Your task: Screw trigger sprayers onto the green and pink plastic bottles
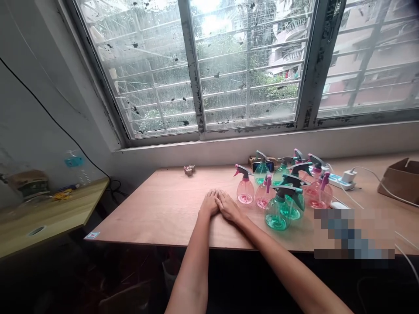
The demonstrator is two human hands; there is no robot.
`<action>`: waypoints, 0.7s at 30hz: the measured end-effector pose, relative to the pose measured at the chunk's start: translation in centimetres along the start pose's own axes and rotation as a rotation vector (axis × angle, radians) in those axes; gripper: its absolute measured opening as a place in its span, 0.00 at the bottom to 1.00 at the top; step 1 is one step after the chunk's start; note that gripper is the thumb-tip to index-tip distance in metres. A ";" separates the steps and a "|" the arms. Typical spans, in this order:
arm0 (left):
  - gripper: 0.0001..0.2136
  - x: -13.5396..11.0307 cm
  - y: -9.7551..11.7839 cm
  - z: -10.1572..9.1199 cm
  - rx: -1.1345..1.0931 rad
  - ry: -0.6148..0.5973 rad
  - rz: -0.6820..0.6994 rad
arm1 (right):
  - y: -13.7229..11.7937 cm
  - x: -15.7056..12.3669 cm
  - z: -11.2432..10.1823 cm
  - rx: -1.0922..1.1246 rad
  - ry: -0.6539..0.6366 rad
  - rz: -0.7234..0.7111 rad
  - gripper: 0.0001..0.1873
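Together, the left hand (209, 203) and right hand (228, 206) lie flat, gripping nothing, beside pink and green trigger spray bottles (293, 208).

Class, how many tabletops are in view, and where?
2: a yellowish tabletop at the left, and a reddish-brown tabletop under the left hand and right hand.

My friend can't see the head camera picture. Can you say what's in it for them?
A person's bare left hand and right hand rest together on a wooden table. On their right stands a cluster of pink spray bottles and green spray bottles. Behind the table is a big barred window.
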State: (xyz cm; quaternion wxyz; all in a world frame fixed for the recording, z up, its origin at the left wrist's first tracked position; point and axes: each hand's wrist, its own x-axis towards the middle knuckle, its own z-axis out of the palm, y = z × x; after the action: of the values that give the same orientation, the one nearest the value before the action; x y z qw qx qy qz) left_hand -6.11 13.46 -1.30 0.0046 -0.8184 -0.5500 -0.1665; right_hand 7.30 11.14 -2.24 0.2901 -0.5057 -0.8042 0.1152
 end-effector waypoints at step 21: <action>0.23 -3.1 -7.4 -4.2 0.223 -0.090 -0.358 | 0.5 1.3 0.1 -0.183 -0.170 0.105 0.25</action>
State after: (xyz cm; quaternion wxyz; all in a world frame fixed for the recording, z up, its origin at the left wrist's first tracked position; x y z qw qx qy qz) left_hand -14.98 12.80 0.52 0.0411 -0.7087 -0.7012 -0.0663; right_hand 7.19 12.47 -2.07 0.1670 -0.5601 -0.8054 0.0986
